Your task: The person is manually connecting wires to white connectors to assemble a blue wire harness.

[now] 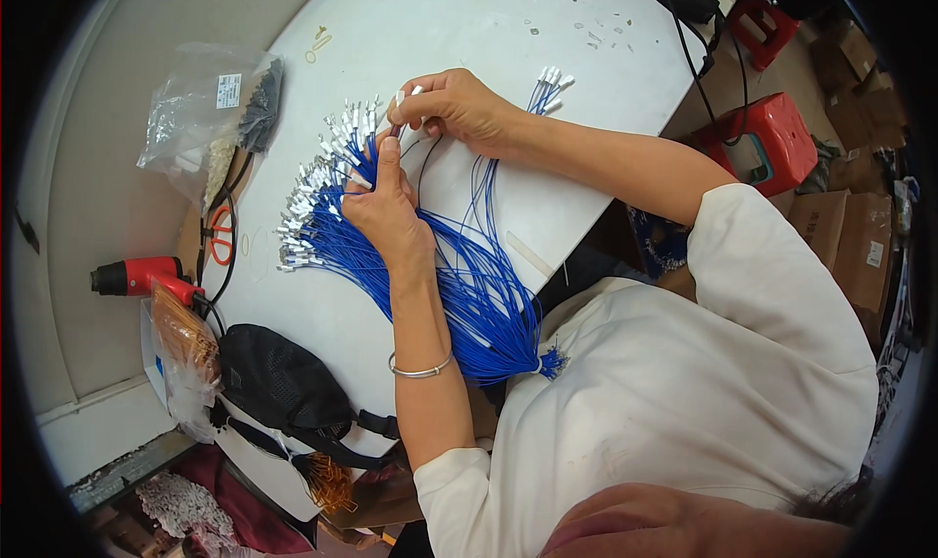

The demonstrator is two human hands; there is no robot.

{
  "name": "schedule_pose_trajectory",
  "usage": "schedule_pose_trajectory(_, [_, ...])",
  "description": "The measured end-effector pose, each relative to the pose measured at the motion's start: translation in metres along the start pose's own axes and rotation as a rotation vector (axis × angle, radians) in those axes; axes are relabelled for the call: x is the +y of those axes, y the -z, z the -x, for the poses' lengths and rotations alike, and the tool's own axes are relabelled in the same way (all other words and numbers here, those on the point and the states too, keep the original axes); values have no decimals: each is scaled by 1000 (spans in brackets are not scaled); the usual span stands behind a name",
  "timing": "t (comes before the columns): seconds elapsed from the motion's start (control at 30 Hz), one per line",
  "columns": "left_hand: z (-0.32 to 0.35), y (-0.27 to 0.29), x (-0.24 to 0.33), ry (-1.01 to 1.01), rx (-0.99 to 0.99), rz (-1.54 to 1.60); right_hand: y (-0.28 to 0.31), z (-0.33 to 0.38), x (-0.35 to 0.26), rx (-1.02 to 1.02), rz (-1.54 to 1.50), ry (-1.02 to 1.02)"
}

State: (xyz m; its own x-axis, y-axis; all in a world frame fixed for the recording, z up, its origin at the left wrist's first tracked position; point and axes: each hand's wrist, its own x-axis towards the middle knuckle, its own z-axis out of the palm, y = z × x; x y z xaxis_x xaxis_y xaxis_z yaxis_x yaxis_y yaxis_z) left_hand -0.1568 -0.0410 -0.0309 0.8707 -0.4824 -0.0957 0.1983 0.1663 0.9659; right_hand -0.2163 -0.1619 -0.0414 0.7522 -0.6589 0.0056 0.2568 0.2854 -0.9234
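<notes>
1. Blue wires (pixel 469 284) lie in a thick bundle on the white table (pixel 410 30), tied together at the near end by the person's white shirt and fanning out to the far left, each one ending in a small white tip.
2. The left hand (pixel 386 211) rests on the fan of wires, its fingers closed around a few strands and the forefinger stretched up toward the right hand.
3. The right hand (pixel 454 104) is just beyond it, pinching one white tip (pixel 400 99) between thumb and fingers.
4. A smaller group of wires (pixel 547 84) with white tips sticks out on the far side of the right hand.
5. A silver bangle (pixel 420 370) sits on the left wrist.
6. On the left of the table are a clear plastic bag (pixel 200 104), orange-handled scissors (pixel 221 236), a red heat gun (pixel 137 277) and a black pouch (pixel 278 382).
7. A red stool (pixel 772 138) stands on the floor to the right, with cardboard boxes (pixel 845 236) near it.
</notes>
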Motion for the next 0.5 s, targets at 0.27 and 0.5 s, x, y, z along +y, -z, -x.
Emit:
schedule_pose_trajectory(0.27, [2,3,-1,-40,-41,-88,-4,4,-12,-48,98,-70])
schedule_pose_trajectory(0.5, [3,-2,0,-95,-57,-153,-1,0,-5,9,64,-42])
